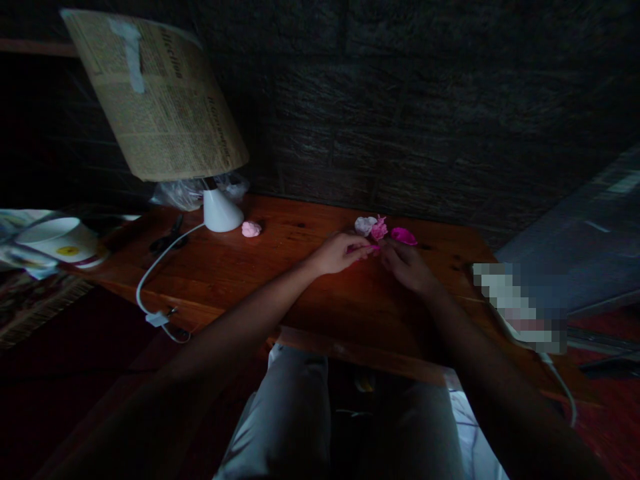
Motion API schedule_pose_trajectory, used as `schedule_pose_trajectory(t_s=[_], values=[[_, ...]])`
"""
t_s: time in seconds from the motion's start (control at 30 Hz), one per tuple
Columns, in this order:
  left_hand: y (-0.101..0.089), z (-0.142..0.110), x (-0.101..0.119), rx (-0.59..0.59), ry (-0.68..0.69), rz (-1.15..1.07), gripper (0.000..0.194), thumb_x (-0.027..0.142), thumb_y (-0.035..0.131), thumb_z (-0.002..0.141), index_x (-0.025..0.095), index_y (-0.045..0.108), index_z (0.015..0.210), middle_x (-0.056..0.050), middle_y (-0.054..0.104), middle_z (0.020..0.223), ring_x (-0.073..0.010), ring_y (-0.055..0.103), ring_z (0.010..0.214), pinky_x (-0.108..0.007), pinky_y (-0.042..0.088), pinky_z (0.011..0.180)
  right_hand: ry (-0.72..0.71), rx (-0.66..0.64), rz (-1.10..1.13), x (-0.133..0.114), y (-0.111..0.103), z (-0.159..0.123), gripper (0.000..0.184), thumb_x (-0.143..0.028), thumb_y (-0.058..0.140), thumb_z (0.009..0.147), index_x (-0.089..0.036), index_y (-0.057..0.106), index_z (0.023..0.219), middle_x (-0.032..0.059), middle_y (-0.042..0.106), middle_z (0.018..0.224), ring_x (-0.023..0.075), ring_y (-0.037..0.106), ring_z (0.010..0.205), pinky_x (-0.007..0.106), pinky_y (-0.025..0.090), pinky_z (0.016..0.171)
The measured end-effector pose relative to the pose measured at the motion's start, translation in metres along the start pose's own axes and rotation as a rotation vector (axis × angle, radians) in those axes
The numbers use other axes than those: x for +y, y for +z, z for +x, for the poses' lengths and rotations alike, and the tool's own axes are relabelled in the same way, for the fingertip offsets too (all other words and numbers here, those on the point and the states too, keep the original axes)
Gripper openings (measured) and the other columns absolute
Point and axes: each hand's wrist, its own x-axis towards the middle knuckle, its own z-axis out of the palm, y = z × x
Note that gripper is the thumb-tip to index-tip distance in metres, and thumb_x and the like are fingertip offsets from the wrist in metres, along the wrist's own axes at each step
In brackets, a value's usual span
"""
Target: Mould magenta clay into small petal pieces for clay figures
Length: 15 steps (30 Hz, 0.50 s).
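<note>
While your left hand (343, 253) pinches a magenta piece (374, 247) | right hand (404, 263) grip: can't tell | frilly pink piece (379, 229) at their 12 o'clock could crush if you push forward

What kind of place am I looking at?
Probably a room in a home, though I can't be sure: there's a wooden desk, a lamp with a newsprint shade, and a fringed rug.

Apparently "…llection" on the newspaper lampshade (163, 113)

A lamp (167, 107) and fringed rug (37, 303) suggest a home.
</note>
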Motion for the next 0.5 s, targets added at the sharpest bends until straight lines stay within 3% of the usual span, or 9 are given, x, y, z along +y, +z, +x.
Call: schedule_pose_trajectory(t_s=[0.17, 0.33, 0.5], values=[[0.0004, 0.0003, 0.0005, -0.017, 0.017, 0.004, 0.027, 0.033, 0.053, 0.097, 0.014, 0.072, 0.09, -0.004, 0.072, 0.079, -0.0111, 0.06, 0.07, -0.022, 0.044, 0.066, -0.063, -0.031, -0.05, 0.0012, -0.002, 0.0007, 0.058, -0.074, 0.038, 0.09, -0.022, 0.054, 0.072, 0.0007, 0.054, 0.064, 0.0152, 0.048, 0.059, 0.031, 0.04, 0.06], [0.0009, -0.0002, -0.001, 0.069, 0.044, 0.1, 0.022, 0.033, 0.061, 0.092, 0.016, 0.073, 0.099, -0.003, 0.073, 0.083, -0.0112, 0.058, 0.069, -0.023, 0.042, 0.064, -0.025, -0.049, -0.056, 0.0015, -0.0001, 0.0008, 0.062, -0.078, 0.035, 0.089, -0.022, 0.055, 0.072, 0.0005, 0.053, 0.062, 0.0153, 0.049, 0.058, 0.031, 0.04, 0.058], [0.0002, -0.0006, -0.0009, 0.006, 0.068, 0.109, 0.022, 0.03, 0.055, 0.096, 0.017, 0.073, 0.091, -0.004, 0.074, 0.086, -0.0115, 0.061, 0.073, -0.024, 0.045, 0.071, 0.005, -0.08, -0.075, 0.001, 0.0016, 0.0005, 0.068, -0.08, 0.033, 0.088, -0.021, 0.06, 0.07, -0.0002, 0.052, 0.058, 0.0148, 0.048, 0.055, 0.031, 0.04, 0.058]])
